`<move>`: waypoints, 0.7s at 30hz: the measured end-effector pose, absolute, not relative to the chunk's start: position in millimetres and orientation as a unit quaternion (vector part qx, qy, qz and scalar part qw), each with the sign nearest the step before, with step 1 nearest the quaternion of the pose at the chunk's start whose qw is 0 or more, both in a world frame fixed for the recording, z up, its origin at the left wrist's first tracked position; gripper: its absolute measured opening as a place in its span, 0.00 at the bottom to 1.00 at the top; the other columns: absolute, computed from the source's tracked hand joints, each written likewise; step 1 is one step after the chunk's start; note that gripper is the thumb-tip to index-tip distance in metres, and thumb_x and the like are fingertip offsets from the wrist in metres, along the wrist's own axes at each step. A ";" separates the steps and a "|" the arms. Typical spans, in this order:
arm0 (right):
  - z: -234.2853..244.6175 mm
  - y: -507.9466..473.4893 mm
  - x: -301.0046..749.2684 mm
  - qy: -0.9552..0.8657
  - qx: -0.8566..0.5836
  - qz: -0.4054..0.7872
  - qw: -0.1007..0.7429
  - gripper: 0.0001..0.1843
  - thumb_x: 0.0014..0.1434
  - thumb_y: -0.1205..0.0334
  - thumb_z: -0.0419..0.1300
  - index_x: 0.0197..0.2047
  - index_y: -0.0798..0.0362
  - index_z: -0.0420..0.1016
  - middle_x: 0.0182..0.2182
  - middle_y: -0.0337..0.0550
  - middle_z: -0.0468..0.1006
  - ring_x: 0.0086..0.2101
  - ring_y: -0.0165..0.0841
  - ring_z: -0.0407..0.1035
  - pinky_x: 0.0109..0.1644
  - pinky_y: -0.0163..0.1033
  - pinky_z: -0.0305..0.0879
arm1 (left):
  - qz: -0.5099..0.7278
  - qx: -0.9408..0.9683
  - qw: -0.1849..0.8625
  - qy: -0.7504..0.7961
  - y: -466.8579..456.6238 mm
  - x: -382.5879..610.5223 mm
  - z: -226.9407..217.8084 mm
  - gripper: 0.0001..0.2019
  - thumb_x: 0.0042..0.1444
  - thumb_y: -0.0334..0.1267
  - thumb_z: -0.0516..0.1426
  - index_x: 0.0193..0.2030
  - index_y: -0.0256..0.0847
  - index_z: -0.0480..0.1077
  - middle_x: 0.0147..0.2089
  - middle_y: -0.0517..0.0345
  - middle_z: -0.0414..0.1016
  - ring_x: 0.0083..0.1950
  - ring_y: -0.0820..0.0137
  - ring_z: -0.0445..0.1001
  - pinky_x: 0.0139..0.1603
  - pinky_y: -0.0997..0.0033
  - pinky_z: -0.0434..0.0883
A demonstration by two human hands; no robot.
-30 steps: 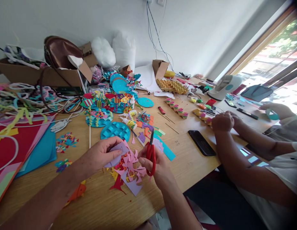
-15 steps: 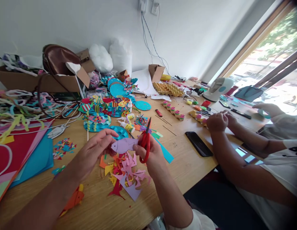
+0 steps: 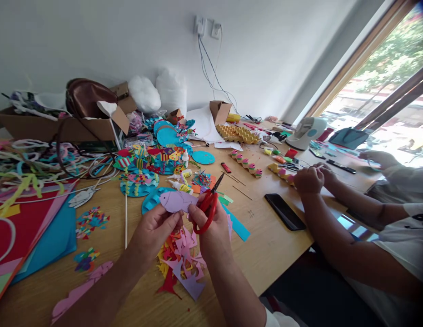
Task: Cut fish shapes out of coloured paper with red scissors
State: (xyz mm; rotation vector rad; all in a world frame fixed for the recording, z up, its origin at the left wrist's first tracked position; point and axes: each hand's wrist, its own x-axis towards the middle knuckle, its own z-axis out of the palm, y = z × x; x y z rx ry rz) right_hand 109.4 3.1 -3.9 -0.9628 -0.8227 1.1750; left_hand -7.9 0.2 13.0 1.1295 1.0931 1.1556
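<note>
Between my two hands is a light purple paper fish (image 3: 177, 201), its drawn eye and head pointing left. My left hand (image 3: 156, 231) pinches the fish along its lower edge. My right hand (image 3: 211, 229) has red-handled scissors (image 3: 208, 210) hooked in it, dark blades pointing up and away from the fish. The same hand's thumb presses on the fish's tail end. Beneath the hands lies a pile of pink, purple, red and yellow paper scraps (image 3: 187, 259). Blue round paper pieces (image 3: 150, 204) lie just behind the fish.
Coloured paper sheets (image 3: 51, 231) and a pink cut-out (image 3: 80, 290) lie left. Finished paper-fish pieces (image 3: 139, 177) and glue bottles (image 3: 180, 187) stand behind. A black phone (image 3: 285, 211) lies right, near a co-worker's hands (image 3: 310, 179). A cardboard box (image 3: 54, 129) sits by the wall.
My left hand has shifted from the fish's head to its lower edge, uncovering the head. The left forearm has moved right, and a pink cut-out shows beside it.
</note>
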 end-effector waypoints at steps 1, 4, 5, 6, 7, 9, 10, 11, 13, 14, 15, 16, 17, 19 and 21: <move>-4.1 3.6 109.0 -0.355 -0.421 0.519 0.654 0.12 0.45 0.63 0.65 0.31 0.52 0.66 0.20 0.31 0.66 0.21 0.26 0.62 0.23 0.31 0.58 | 0.489 0.482 0.559 0.465 0.6 -8.7 11.5 0.07 0.44 0.40 0.60 0.29 0.41 0.73 0.22 0.63 0.68 0.27 0.71 0.65 0.30 0.71 0.65; -5.3 5.1 108.6 -0.339 -0.411 0.517 0.670 0.12 0.44 0.63 0.66 0.31 0.52 0.66 0.21 0.31 0.67 0.21 0.26 0.63 0.25 0.32 0.60 | 0.492 0.480 0.559 0.464 1.5 -9.6 6.6 0.07 0.44 0.41 0.60 0.31 0.41 0.72 0.23 0.63 0.68 0.27 0.71 0.65 0.31 0.71 0.65; -5.8 5.4 108.6 -0.339 -0.412 0.513 0.673 0.12 0.44 0.63 0.66 0.31 0.52 0.67 0.22 0.31 0.67 0.21 0.26 0.63 0.25 0.32 0.60 | 0.494 0.478 0.562 0.461 1.6 -9.6 5.3 0.08 0.44 0.40 0.61 0.31 0.41 0.72 0.24 0.63 0.69 0.27 0.72 0.65 0.31 0.72 0.65; -6.3 5.5 108.8 -0.342 -0.415 0.509 0.672 0.12 0.44 0.63 0.66 0.31 0.52 0.67 0.22 0.32 0.67 0.21 0.26 0.63 0.25 0.32 0.60 | 0.495 0.476 0.567 0.455 1.5 -9.7 4.2 0.08 0.45 0.41 0.61 0.32 0.41 0.72 0.25 0.63 0.69 0.27 0.71 0.65 0.31 0.72 0.65; -6.6 5.5 109.1 -0.349 -0.422 0.503 0.669 0.12 0.45 0.63 0.65 0.31 0.52 0.67 0.22 0.32 0.67 0.21 0.26 0.63 0.24 0.32 0.60 | 0.497 0.474 0.573 0.447 1.5 -10.3 3.3 0.09 0.46 0.41 0.61 0.33 0.41 0.72 0.26 0.63 0.70 0.28 0.71 0.66 0.31 0.72 0.65; -6.6 5.4 110.5 -0.367 -0.439 0.492 0.657 0.11 0.46 0.63 0.64 0.31 0.52 0.66 0.21 0.31 0.67 0.21 0.27 0.63 0.23 0.31 0.60 | 0.505 0.465 0.586 0.430 2.5 -13.1 2.6 0.10 0.49 0.43 0.60 0.35 0.41 0.71 0.27 0.61 0.71 0.29 0.70 0.67 0.32 0.72 0.66; -6.0 5.4 111.7 -0.377 -0.446 0.488 0.649 0.10 0.46 0.63 0.64 0.31 0.52 0.66 0.20 0.31 0.66 0.21 0.27 0.63 0.23 0.31 0.59 | 0.513 0.457 0.590 0.424 3.7 -15.5 2.9 0.10 0.50 0.45 0.59 0.34 0.41 0.71 0.27 0.61 0.70 0.29 0.70 0.67 0.32 0.72 0.66; -5.1 5.6 113.3 -0.389 -0.449 0.488 0.640 0.10 0.47 0.63 0.64 0.31 0.52 0.66 0.20 0.31 0.66 0.21 0.27 0.63 0.23 0.31 0.59 | 0.521 0.448 0.590 0.424 5.6 -18.4 3.7 0.10 0.51 0.46 0.58 0.32 0.41 0.71 0.27 0.62 0.70 0.29 0.71 0.67 0.31 0.72 0.66; -1.8 6.7 117.4 -0.419 -0.446 0.498 0.614 0.10 0.46 0.62 0.64 0.31 0.52 0.66 0.21 0.31 0.67 0.22 0.27 0.62 0.23 0.31 0.59 | 0.521 0.443 0.586 0.434 10.9 -25.4 6.9 0.10 0.50 0.46 0.59 0.28 0.41 0.69 0.24 0.64 0.67 0.27 0.73 0.64 0.28 0.75 0.64; 0.5 7.7 119.7 -0.438 -0.442 0.505 0.598 0.11 0.46 0.62 0.64 0.31 0.52 0.66 0.21 0.32 0.67 0.22 0.27 0.62 0.24 0.31 0.59 | 0.503 0.457 0.585 0.443 13.8 -29.0 9.1 0.10 0.49 0.45 0.59 0.27 0.41 0.69 0.23 0.65 0.65 0.25 0.74 0.63 0.26 0.76 0.62; 3.2 8.7 121.9 -0.459 -0.438 0.511 0.580 0.11 0.45 0.61 0.65 0.30 0.52 0.66 0.22 0.32 0.67 0.22 0.27 0.61 0.24 0.31 0.59 | 0.472 0.481 0.586 0.449 16.6 -32.4 11.6 0.09 0.48 0.44 0.61 0.26 0.41 0.69 0.22 0.66 0.64 0.24 0.75 0.61 0.24 0.77 0.61; 6.2 9.9 123.9 -0.478 -0.435 0.514 0.564 0.11 0.45 0.61 0.65 0.30 0.52 0.66 0.22 0.32 0.67 0.23 0.27 0.61 0.24 0.32 0.58 | 0.441 0.506 0.587 0.453 19.0 -35.4 14.1 0.09 0.47 0.43 0.61 0.25 0.40 0.69 0.21 0.66 0.63 0.23 0.76 0.60 0.23 0.77 0.59; 9.3 11.0 125.6 -0.492 -0.434 0.514 0.553 0.12 0.45 0.61 0.65 0.30 0.52 0.66 0.23 0.33 0.67 0.23 0.27 0.61 0.24 0.32 0.58 | 0.414 0.526 0.590 0.452 20.9 -37.8 16.4 0.09 0.46 0.43 0.62 0.25 0.40 0.70 0.21 0.66 0.63 0.22 0.77 0.59 0.23 0.77 0.59; 15.2 13.1 127.6 -0.510 -0.434 0.510 0.540 0.11 0.45 0.61 0.65 0.31 0.52 0.66 0.24 0.34 0.68 0.23 0.27 0.61 0.24 0.32 0.57 | 0.376 0.552 0.595 0.446 23.2 -40.7 19.3 0.09 0.45 0.43 0.62 0.25 0.39 0.71 0.21 0.66 0.63 0.22 0.77 0.58 0.23 0.77 0.58; 19.6 14.9 127.6 -0.517 -0.437 0.505 0.536 0.10 0.46 0.62 0.64 0.31 0.52 0.67 0.25 0.34 0.68 0.24 0.27 0.61 0.24 0.32 0.56 | 0.364 0.560 0.603 0.436 23.7 -41.4 18.9 0.09 0.44 0.42 0.63 0.26 0.39 0.72 0.22 0.65 0.64 0.22 0.77 0.59 0.22 0.77 0.58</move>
